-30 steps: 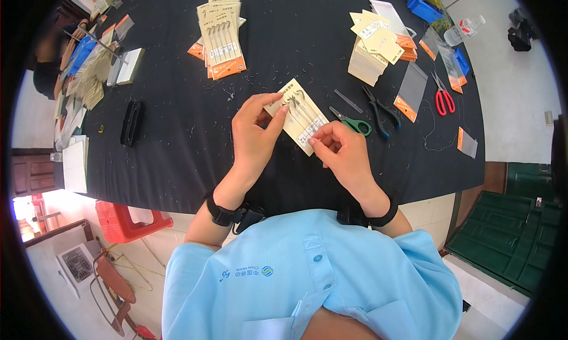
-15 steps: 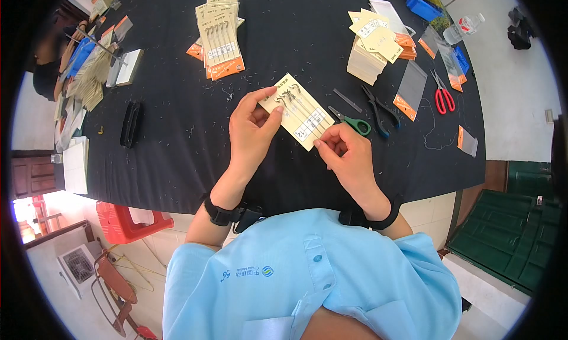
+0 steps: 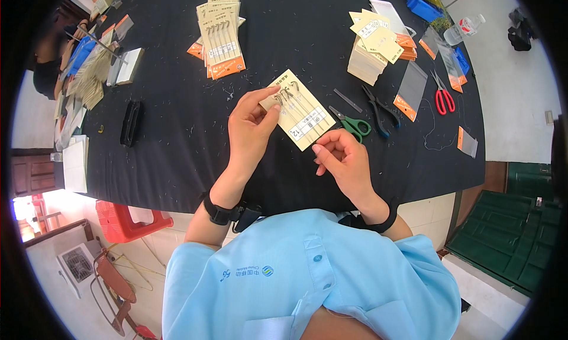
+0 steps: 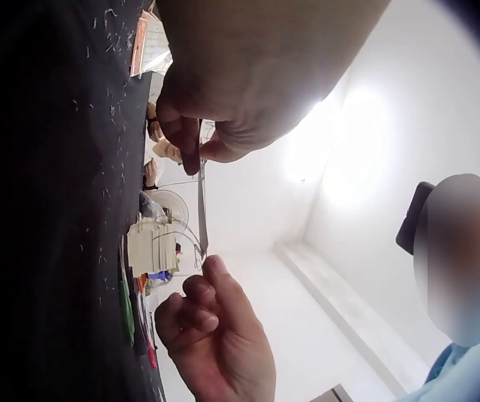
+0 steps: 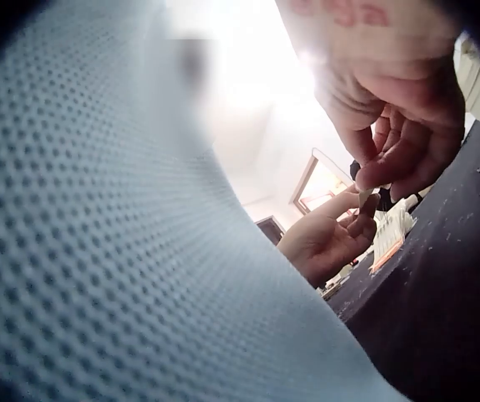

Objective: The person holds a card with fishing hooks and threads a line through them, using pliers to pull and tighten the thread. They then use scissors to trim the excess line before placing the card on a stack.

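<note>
A cream card of fishing hooks [image 3: 297, 110] is held up tilted before the chest, its several dark hooks towards the upper end and a printed label across the lower part. My left hand [image 3: 253, 126] grips its upper left edge, thumb in front. At the lower right edge, the thumb and forefinger of my right hand [image 3: 343, 161] pinch together, other fingers curled. Seen from the left wrist, the card [image 4: 203, 209] is nearly edge-on, with the right fingertips [image 4: 215, 266] right at its end. The right wrist view shows both hands close together.
Finished-looking hook packets [image 3: 222, 41] lie at the back. Right of them stand a stack of cream cards [image 3: 364, 65], green-handled scissors [image 3: 358, 127], pliers [image 3: 381, 112], red scissors [image 3: 444, 100] and clear sleeves [image 3: 412, 88]. A black holder [image 3: 132, 124] sits left on the black cloth.
The card has moved slightly up and left and turned its face more towards the head camera. My right fingers have slid from the label area to the card's lower edge.
</note>
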### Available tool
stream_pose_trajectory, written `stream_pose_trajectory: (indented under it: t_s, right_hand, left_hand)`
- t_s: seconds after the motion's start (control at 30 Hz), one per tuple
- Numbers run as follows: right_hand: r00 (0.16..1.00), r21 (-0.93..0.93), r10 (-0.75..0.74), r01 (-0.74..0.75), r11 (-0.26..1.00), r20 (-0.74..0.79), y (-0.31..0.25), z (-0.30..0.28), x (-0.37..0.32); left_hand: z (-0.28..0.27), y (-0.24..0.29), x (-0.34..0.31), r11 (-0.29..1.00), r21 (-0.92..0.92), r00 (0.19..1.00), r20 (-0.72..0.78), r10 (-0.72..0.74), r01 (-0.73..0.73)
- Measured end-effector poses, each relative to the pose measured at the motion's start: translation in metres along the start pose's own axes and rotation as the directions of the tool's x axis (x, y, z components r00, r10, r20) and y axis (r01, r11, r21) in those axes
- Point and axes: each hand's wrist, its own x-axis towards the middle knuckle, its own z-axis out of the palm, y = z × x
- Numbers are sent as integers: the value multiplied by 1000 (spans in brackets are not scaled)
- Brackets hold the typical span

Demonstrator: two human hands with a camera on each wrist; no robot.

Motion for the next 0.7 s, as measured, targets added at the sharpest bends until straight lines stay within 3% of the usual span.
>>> stream_pose_trajectory:
  t_s: [0.27,0.4,0.7]
  right_hand:
    - [1000,65,14,-15,998,13,2,-1,0]
    - [999,71,2,-5,997,43,2,1,-1]
    - [997,112,-3,-6,994,76,6,5,-4]
  left_hand:
    - [6,6,0,980,-191,996,-63,-68,55]
    - [1,0,0,979,-173,994,-22,-109,104]
    - [6,0,1,998,-66,999,-35,9,-11]
